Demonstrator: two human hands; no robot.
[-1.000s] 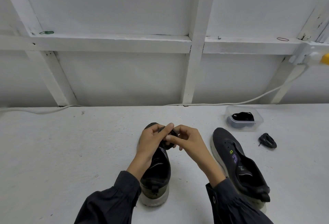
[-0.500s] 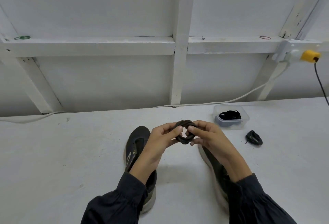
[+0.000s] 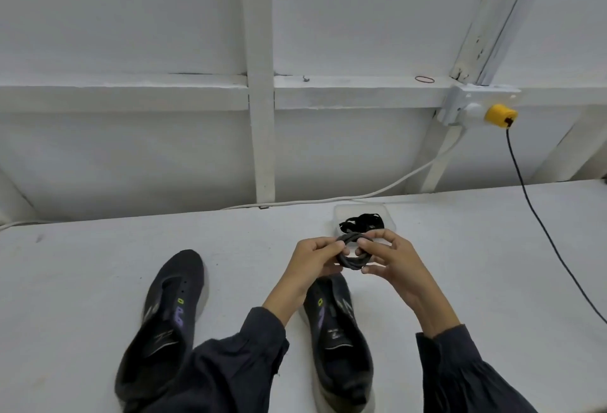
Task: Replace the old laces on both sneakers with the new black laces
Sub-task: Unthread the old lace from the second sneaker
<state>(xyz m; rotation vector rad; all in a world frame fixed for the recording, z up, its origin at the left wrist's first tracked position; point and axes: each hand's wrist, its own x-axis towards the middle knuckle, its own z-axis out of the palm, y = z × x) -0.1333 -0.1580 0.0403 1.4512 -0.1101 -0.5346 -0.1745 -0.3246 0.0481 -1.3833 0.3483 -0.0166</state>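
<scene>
Swung the coiled lace [image 3: 349, 262] further right and away since half a second back, ending up over the toe of the right sneaker [image 3: 338, 340]. Worked over a white table [image 3: 98, 248]. Had both sneakers lying flat, toes aimed away, long axes running front to back, with the left sneaker [image 3: 170, 314] angled a touch toe-right. Looked unlaced, both of them. Parked the clear tub [image 3: 391, 213] of new black laces [image 3: 361, 220] just behind the hands. Pinched the coiled lace from both sides, left hand [image 3: 312, 258] and right hand [image 3: 391, 258] each curling thumb and fingers onto the wraps. Held it as an oval, long axis left to right. Seemed super light, soft and floppy, probably keen to unwind, so better grabbed across all the wraps than by one strand.
</scene>
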